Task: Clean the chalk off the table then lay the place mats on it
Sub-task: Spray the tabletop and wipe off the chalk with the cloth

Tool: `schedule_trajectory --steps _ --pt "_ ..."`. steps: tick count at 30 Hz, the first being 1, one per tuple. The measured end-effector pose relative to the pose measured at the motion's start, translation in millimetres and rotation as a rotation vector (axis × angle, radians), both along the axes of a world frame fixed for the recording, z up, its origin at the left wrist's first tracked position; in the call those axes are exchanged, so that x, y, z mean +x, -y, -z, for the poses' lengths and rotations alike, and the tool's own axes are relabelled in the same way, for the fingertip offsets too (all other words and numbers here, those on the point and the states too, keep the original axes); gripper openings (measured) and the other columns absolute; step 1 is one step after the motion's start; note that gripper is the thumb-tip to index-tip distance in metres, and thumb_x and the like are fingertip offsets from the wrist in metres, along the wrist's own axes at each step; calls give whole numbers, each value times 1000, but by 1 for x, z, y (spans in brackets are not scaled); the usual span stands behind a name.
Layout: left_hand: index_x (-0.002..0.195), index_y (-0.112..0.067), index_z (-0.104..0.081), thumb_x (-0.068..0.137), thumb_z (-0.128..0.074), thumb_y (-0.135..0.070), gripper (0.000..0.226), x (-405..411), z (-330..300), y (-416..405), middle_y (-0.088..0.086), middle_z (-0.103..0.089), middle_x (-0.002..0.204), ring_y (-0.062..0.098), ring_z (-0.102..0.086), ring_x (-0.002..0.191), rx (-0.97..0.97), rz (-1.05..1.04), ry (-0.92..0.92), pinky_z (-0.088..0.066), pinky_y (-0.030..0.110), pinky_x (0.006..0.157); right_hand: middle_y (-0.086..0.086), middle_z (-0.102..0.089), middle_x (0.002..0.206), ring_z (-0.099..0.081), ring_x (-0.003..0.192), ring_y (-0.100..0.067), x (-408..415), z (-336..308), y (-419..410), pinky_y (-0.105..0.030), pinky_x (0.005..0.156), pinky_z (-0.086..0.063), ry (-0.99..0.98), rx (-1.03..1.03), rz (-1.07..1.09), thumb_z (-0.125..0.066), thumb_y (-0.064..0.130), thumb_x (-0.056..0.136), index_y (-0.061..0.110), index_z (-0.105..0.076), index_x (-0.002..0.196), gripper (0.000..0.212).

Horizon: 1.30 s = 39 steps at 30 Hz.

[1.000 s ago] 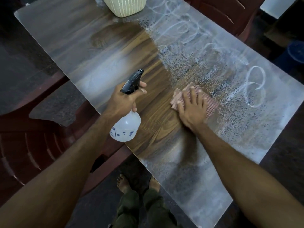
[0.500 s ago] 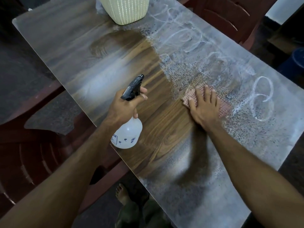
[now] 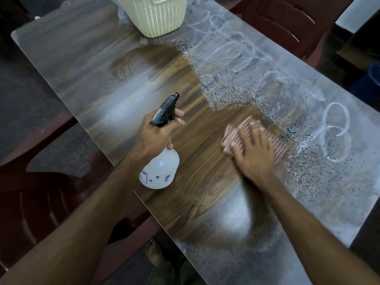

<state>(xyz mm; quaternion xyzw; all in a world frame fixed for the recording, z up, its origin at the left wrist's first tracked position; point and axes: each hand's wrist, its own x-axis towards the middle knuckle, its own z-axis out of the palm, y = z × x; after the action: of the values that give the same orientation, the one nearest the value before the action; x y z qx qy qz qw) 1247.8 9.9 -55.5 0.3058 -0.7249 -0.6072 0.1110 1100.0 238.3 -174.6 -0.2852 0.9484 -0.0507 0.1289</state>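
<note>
The wooden table [image 3: 86, 64] runs diagonally through the view. Its right half carries white chalk scribbles [image 3: 335, 128] and speckled spray droplets; the middle shows wiped dark wood. My right hand [image 3: 254, 155] lies flat, fingers spread, pressing a pink checked cloth [image 3: 236, 132] onto the table at the edge of the chalked area. My left hand [image 3: 158, 136] grips the neck of a white spray bottle [image 3: 159, 171] with a black trigger head, held over the table's near edge. No place mats are visible.
A cream ribbed basket [image 3: 156, 17] stands at the table's far end. Dark red chairs sit at the left [image 3: 30, 202] and the far right [image 3: 287, 23]. My bare foot [image 3: 153, 254] shows on the floor below the table edge.
My right hand slid the cloth right into the chalk, then back slightly toward me, widening the wiped patch. My left hand kept holding the spray bottle in about the same place.
</note>
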Motion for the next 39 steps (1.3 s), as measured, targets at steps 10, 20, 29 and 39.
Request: schedule_trajectory --steps 10,20,29,39 --pt "105 -3 -65 92 -62 -9 14 -14 13 10 12 -70 102 21 -46 36 -22 3 -4 -47 7 62 -7 3 166 6 152 -32 -59 7 121 -54 122 0 -22 -41 -72 -13 60 101 30 -9 158 65" --pt "103 -10 -66 83 -64 -24 24 -9 6 22 11 -71 102 21 -48 35 13 -9 -39 -56 31 69 1 -1 166 0 153 -25 -23 3 50 -47 122 0 1 -37 -124 -17 63 99 37 -14 157 64" --pt "102 -14 -65 80 -63 -30 27 -2 7 27 5 -71 102 21 -47 35 -6 -18 -40 -51 43 60 -4 4 166 6 152 -30 -73 7 179 -49 120 5 -8 -38 -181 -16 59 101 31 -9 158 64" --pt "100 -15 -67 81 -63 -27 23 7 0 19 9 -72 93 24 -47 37 47 -43 -49 -54 40 72 6 -4 166 -4 153 -21 -7 1 51 -42 121 -2 0 -26 -261 -13 67 93 39 -16 156 69"
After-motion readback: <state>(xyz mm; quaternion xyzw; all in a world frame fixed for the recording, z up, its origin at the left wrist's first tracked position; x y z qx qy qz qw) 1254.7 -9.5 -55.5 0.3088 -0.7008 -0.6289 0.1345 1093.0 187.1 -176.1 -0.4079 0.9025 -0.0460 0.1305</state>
